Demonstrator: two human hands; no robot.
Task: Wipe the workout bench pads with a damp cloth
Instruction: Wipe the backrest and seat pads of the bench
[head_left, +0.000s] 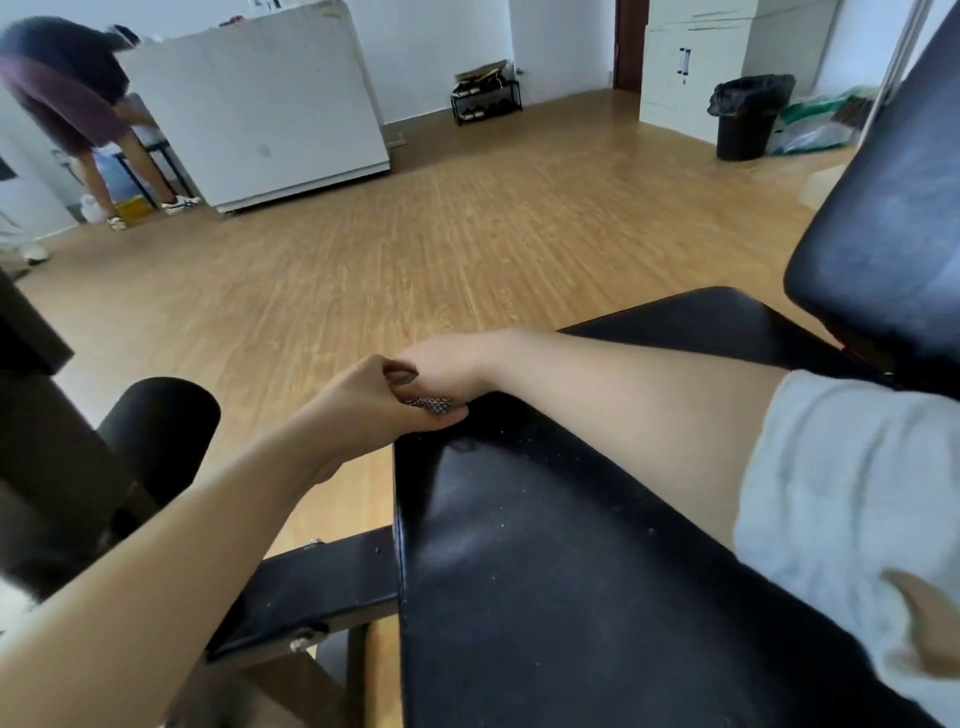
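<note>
The black seat pad (571, 571) of the workout bench fills the lower middle, with a few pale specks on it. Its back pad (883, 223) rises tilted at the right. A black foam roller (161, 415) sits at the left. Both hands meet at the seat pad's far left corner. My left hand (363, 405) reaches in from the lower left and pinches a small checkered cloth (428, 406). My right hand (441, 366) lies over the pad edge, fingers curled down onto the same cloth. Most of the cloth is hidden between the hands.
The bench's black frame bar (311, 587) runs left under the seat pad. Wooden floor (415, 249) stretches beyond. Further off are a bent-over person (67, 98) at the far left, a white cabinet (260, 104), a shoe rack (485, 98) and a black bin (748, 114).
</note>
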